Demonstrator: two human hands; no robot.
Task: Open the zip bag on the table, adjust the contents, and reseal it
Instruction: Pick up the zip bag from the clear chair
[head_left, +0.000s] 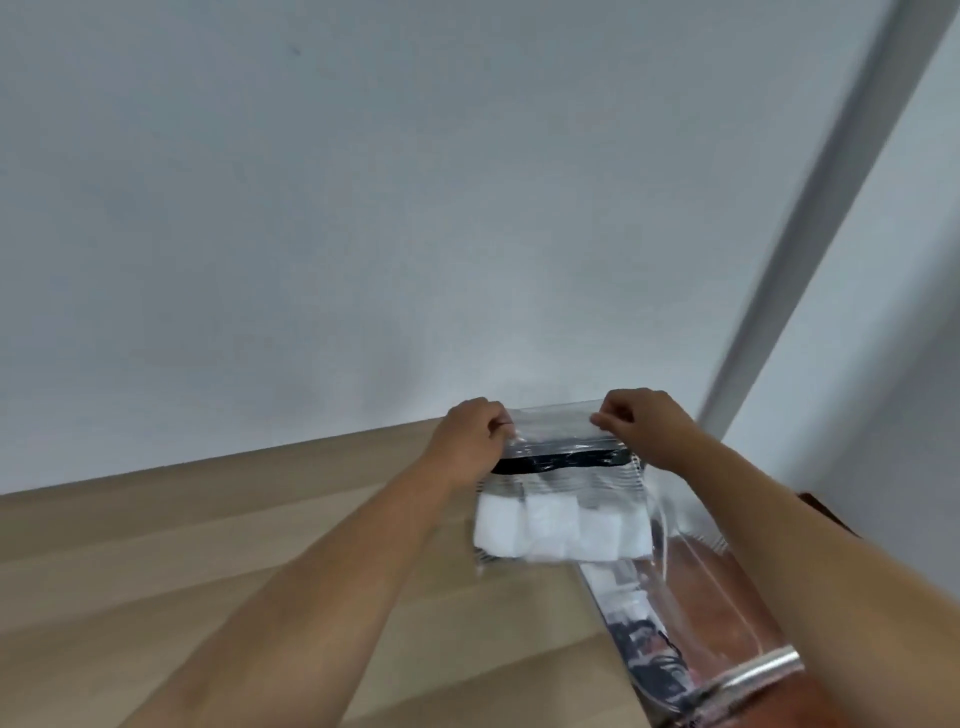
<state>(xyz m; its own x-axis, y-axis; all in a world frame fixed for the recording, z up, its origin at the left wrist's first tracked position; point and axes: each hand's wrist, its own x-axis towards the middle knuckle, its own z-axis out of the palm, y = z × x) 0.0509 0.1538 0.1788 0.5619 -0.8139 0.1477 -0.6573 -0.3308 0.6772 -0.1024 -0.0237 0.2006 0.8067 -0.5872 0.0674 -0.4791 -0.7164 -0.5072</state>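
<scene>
The clear zip bag (563, 467) was held upright above the far edge of the wooden counter (208, 545), close to the pale wall (363, 208). Inside it sat white folded contents (550, 530) beneath a black band (561, 460). The left hand (475, 431) pinched the bag's top left corner in a clenched grip; the right hand (644, 421) pinched the top right corner likewise. A second clear bag (691, 623) lay on the counter beneath the right forearm.

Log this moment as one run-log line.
left hand: pinching bag top, left end | right hand: pinching top, right end | contents: white packets inside | seal: unclear
</scene>
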